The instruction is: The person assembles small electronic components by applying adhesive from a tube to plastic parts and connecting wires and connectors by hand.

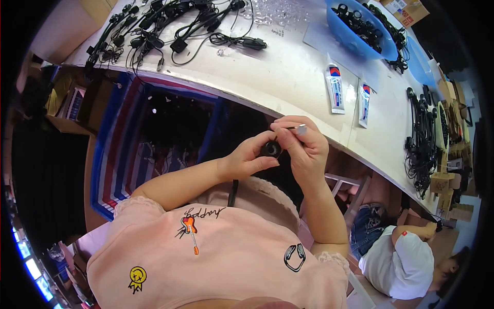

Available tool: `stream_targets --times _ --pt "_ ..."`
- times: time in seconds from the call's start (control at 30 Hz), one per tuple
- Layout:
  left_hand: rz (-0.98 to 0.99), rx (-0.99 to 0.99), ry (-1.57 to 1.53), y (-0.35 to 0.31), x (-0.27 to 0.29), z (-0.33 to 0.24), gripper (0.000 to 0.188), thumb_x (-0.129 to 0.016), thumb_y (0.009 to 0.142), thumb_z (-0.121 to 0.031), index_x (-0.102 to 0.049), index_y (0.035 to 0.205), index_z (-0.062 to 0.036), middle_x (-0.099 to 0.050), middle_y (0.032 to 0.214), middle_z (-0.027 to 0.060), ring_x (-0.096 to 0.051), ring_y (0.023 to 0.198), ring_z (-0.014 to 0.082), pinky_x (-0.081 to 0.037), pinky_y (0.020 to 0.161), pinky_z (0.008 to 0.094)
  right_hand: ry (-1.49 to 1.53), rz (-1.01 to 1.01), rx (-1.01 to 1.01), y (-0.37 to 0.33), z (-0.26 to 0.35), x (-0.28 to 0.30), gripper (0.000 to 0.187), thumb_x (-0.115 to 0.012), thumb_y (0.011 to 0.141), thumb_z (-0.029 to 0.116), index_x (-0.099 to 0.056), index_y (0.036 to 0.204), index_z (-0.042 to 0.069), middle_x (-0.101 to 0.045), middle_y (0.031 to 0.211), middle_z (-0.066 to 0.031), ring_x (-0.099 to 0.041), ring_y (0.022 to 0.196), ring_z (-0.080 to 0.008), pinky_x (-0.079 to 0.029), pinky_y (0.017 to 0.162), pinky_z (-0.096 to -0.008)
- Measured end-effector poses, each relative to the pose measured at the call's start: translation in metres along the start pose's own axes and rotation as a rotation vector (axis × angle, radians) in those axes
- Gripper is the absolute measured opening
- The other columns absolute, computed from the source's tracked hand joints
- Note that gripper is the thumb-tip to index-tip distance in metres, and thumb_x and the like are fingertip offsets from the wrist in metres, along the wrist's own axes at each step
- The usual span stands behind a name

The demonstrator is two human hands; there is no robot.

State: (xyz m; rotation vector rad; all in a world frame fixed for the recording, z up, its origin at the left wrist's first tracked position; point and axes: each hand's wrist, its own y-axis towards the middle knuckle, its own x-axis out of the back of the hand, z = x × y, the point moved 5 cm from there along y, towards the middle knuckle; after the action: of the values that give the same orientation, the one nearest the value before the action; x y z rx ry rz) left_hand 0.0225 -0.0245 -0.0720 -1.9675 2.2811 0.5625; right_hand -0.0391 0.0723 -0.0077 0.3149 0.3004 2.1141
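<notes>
Close to the table's front edge, my two hands meet in front of my body. My left hand (249,155) is closed round a small black round part (270,149) with a ring-like opening turned up. My right hand (307,153) touches it from the other side. Between the right hand's fingers is a thin dark piece with a small shiny, pale disc (301,129) at its end; its exact kind is too small to tell. Two white, blue and red tubes (335,90) lie on the white table (293,98) beyond my right hand.
Black cables with plugs (193,26) cover the table's far left, beside small clear pieces (272,11). A blue basin (387,49) of black parts stands far right; more black cables (419,144) lie nearer. A striped bag (110,154) hangs open left. Another person (399,260) is at right.
</notes>
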Motion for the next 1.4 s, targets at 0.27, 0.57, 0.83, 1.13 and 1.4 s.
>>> stream_targets --times 0.27,0.57,0.83,1.13,1.4 --pt "0.140 -0.021 0.208 -0.013 0.003 0.033 0.037 -0.066 0.078 -0.011 -0.047 0.108 -0.0019 -0.052 0.089 0.0030 -0.050 0.081 0.0121 -0.042 0.071 0.0253 0.311 -0.051 -0.193 -0.013 -0.011 -0.018 0.010 -0.065 0.079 0.004 -0.066 0.087 0.000 -0.065 0.080 -0.0095 -0.061 0.069 -0.0118 -0.049 0.061 -0.0218" --pt "-0.235 0.089 0.322 -0.024 0.046 -0.040 0.051 -0.070 0.073 -0.008 -0.048 0.119 -0.0062 -0.055 0.095 0.0016 -0.050 0.087 0.0088 -0.041 0.081 0.0221 -0.563 0.051 0.192 0.000 0.015 -0.014 0.011 -0.070 0.069 0.005 -0.064 0.078 0.005 -0.061 0.067 -0.0069 -0.059 0.057 -0.0206 -0.047 0.051 -0.0274" --pt "-0.239 0.260 0.149 -0.018 0.046 -0.050 0.025 -0.060 0.080 0.001 -0.058 0.104 0.0026 -0.061 0.094 0.0078 -0.057 0.088 0.0116 -0.046 0.079 0.0236 -0.764 0.157 0.343 -0.001 0.019 -0.018 0.014 -0.071 0.064 0.006 -0.063 0.075 0.009 -0.059 0.064 -0.0023 -0.056 0.057 -0.0189 -0.043 0.053 -0.0282" --pt "-0.167 0.243 0.138 -0.020 0.040 -0.052 0.031 -0.062 0.075 0.004 -0.058 0.106 0.0013 -0.062 0.092 0.0078 -0.056 0.081 0.0093 -0.045 0.073 0.0222 -0.523 0.278 0.051 -0.005 0.009 -0.008 0.015 -0.073 0.064 0.007 -0.063 0.075 0.007 -0.059 0.066 -0.0035 -0.054 0.059 -0.0197 -0.042 0.056 -0.0292" --pt "0.055 0.592 0.160 -0.015 0.039 -0.042 0.014 -0.061 0.080 -0.012 -0.063 0.078 0.0019 -0.062 0.070 0.0047 -0.058 0.066 0.0084 -0.047 0.063 0.0200 -0.656 0.344 0.222 -0.008 0.020 -0.008 0.016 -0.074 0.062 0.008 -0.063 0.075 0.007 -0.058 0.065 -0.0039 -0.054 0.062 -0.0189 -0.041 0.059 -0.0297"
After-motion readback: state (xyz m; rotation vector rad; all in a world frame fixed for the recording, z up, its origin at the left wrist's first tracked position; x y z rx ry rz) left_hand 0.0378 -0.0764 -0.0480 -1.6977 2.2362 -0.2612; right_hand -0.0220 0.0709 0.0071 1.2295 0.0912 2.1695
